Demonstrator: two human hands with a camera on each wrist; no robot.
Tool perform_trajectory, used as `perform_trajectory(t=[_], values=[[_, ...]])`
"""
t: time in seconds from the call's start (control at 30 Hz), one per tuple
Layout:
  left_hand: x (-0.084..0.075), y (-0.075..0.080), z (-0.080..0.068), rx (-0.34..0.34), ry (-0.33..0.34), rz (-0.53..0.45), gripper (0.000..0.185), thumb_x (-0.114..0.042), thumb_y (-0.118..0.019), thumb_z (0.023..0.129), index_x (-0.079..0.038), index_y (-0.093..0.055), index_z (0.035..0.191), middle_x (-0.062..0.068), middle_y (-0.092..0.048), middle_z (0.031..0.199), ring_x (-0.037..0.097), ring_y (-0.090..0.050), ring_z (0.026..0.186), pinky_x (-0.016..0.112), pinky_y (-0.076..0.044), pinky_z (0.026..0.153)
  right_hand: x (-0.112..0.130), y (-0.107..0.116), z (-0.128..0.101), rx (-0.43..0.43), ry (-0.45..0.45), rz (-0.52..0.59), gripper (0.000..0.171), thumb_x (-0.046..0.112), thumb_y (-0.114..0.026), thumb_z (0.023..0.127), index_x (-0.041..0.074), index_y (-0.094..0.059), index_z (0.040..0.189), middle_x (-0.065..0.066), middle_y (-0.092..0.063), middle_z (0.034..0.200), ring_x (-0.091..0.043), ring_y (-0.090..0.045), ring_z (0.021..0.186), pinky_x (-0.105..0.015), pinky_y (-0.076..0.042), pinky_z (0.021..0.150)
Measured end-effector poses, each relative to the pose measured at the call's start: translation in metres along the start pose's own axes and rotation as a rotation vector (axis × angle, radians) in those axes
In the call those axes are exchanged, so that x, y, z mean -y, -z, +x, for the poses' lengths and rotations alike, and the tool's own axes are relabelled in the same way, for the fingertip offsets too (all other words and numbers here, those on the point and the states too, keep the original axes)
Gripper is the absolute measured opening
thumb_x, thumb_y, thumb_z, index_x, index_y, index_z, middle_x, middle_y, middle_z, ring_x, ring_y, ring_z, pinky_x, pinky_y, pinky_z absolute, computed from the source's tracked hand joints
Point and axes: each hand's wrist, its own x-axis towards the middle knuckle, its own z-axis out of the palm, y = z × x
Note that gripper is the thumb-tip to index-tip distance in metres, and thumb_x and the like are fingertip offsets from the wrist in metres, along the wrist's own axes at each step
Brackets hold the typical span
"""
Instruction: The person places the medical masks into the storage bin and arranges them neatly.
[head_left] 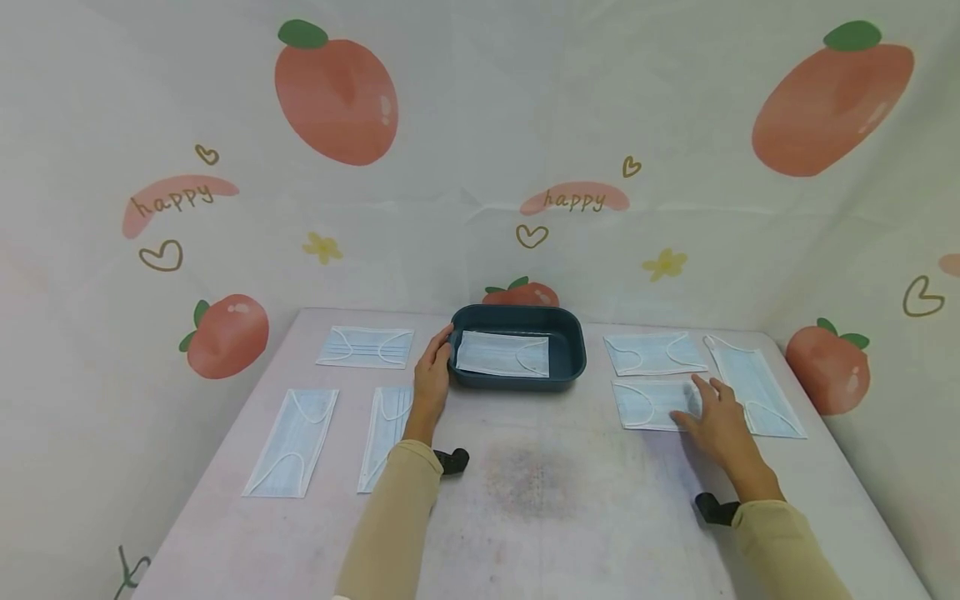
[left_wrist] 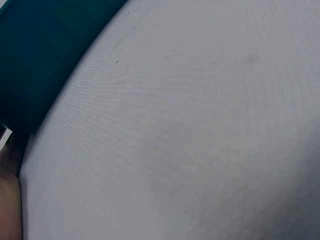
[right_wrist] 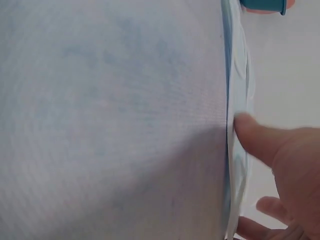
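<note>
A dark teal plastic basin (head_left: 517, 383) stands at the back middle of the table, with a pale blue face mask (head_left: 498, 354) lying inside it. My left hand (head_left: 431, 379) rests against the basin's left wall, its fingers fairly straight and fingertips at the rim. At the right, my right hand (head_left: 720, 425) is over a flat face mask (head_left: 645, 406). Its fingers are spread, covering the mask's right end. In the right wrist view the thumb (right_wrist: 255, 135) touches the mask's near edge.
Beside that mask lie a second mask (head_left: 652, 353) behind and a slanted one (head_left: 757, 392) to the right. On the left are a sideways mask (head_left: 365, 347), a lengthwise one (head_left: 291, 443) and another (head_left: 382, 433) partly behind my left arm. A fruit-print curtain (head_left: 465, 125) stands behind the table.
</note>
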Motion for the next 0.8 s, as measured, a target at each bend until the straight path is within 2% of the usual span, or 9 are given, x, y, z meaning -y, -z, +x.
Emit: perform_trajectory(t=[0.17,0.33,0.5,0.67,0.8], values=[[0.0,0.0,0.0,-0.002,-0.001,-0.004,0.04,-0.034,-0.04,0.109,-0.032,-0.055,0.146,-0.008,-0.05,0.156,0.017,-0.039,0.151,0.043,-0.032,0.127,0.003,0.001,-0.001,-0.043,-0.024,0.057,0.08,0.013,-0.072,0.092,-0.001,-0.027,0.157,-0.041,-0.019,0.156,-0.064,-0.027,0.139,-0.077,-0.032,0.108],[0.0,0.001,-0.001,-0.002,0.0,-0.015,0.039,-0.033,-0.041,0.109,-0.034,-0.056,0.145,-0.008,-0.05,0.156,0.018,-0.038,0.152,0.043,-0.031,0.127,0.006,0.004,-0.002,-0.082,-0.025,0.091,0.082,0.011,-0.076,0.088,-0.002,-0.031,0.155,-0.042,-0.026,0.151,-0.064,-0.029,0.135,-0.077,-0.035,0.107],[-0.001,0.001,-0.002,0.002,0.013,-0.003,0.04,-0.035,-0.04,0.109,-0.034,-0.055,0.146,-0.01,-0.05,0.156,0.016,-0.038,0.152,0.043,-0.031,0.127,0.006,0.006,-0.001,-0.063,-0.063,0.124,0.089,0.008,-0.074,0.087,-0.002,-0.022,0.158,-0.044,-0.032,0.148,-0.063,-0.031,0.136,-0.075,-0.035,0.109],[-0.001,0.0,-0.002,-0.002,0.022,0.0,0.039,-0.035,-0.04,0.109,-0.037,-0.055,0.145,-0.011,-0.05,0.156,0.015,-0.037,0.152,0.042,-0.031,0.128,0.004,0.008,0.002,-0.026,-0.109,0.178,0.086,0.006,-0.065,0.092,0.001,-0.016,0.161,-0.043,-0.039,0.146,-0.059,-0.041,0.134,-0.07,-0.041,0.108],[-0.001,0.0,-0.002,0.001,0.016,0.002,0.04,-0.036,-0.04,0.109,-0.036,-0.055,0.145,-0.01,-0.05,0.156,0.017,-0.037,0.152,0.044,-0.03,0.128,-0.001,0.012,0.002,0.01,-0.088,0.228,0.08,0.012,-0.063,0.096,-0.001,-0.019,0.16,-0.043,-0.044,0.141,-0.056,-0.048,0.125,-0.068,-0.047,0.104]])
